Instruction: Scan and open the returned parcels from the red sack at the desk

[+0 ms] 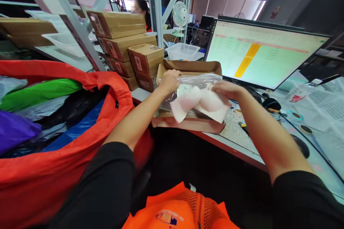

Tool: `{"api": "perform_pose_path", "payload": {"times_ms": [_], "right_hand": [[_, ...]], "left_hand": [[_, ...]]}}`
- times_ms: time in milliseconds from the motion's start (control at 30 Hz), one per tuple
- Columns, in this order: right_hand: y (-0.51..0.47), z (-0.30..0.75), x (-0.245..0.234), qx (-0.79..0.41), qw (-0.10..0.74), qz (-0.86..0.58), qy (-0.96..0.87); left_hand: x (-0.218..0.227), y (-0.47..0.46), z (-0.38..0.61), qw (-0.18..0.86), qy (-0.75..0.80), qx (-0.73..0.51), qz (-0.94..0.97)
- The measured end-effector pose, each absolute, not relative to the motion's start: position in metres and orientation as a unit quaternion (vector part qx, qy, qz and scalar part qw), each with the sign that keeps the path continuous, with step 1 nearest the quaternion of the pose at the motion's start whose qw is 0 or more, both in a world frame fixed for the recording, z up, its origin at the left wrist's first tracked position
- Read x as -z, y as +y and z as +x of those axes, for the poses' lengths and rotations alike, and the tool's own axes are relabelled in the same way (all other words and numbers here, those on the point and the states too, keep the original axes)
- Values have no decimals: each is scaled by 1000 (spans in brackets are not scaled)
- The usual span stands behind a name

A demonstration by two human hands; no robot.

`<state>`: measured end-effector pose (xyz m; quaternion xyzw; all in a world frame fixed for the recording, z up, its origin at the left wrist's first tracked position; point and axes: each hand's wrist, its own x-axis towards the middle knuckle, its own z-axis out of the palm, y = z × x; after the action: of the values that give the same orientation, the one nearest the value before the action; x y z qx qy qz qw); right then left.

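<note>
A pale pinkish-white bra (202,100) with moulded cups lies over an open cardboard box (188,125) on the desk. Clear plastic bag film (188,79) spreads behind it; whether the bra is partly inside the bag I cannot tell. My right hand (227,88) is closed on the bra's upper right edge, palm down. At the box's left side, my left hand (170,80) has its fingers bent down onto the plastic bag's edge, closed on it. Its fingertips are partly hidden.
Stacked cardboard boxes (122,46) stand left of the open box. A red sack (118,96) with coloured plastic packages fills the left. Behind the right hand is a monitor (263,55). A white basket (182,50), a small fan (180,14) and a person (143,9) are farther back.
</note>
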<state>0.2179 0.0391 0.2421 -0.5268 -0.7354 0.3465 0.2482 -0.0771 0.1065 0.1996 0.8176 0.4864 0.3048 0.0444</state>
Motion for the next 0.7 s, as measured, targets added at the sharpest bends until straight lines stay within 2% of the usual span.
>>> {"api": "perform_pose_path", "payload": {"times_ms": [100, 167, 267, 333, 433, 567, 700], "right_hand": [[58, 212, -217, -391, 169, -579, -695], [67, 211, -212, -378, 147, -595, -694], [70, 214, -212, -288, 130, -589, -744], [64, 217, -211, -204, 146, -579, -776], [43, 223, -203, -125, 193, -600, -766], [12, 233, -185, -135, 224, -629, -733], [-3, 237, -165, -130, 247, -604, -746]], "left_hand": [[-207, 55, -90, 40, 445, -357, 820], [-212, 23, -100, 84, 424, -310, 847], [-210, -1, -115, 57, 462, -239, 852], [-198, 1, -122, 31, 525, -203, 826], [-175, 16, -128, 62, 594, -149, 788], [-156, 30, -131, 118, 602, -143, 777], [-149, 39, -141, 184, 548, -197, 792]]}}
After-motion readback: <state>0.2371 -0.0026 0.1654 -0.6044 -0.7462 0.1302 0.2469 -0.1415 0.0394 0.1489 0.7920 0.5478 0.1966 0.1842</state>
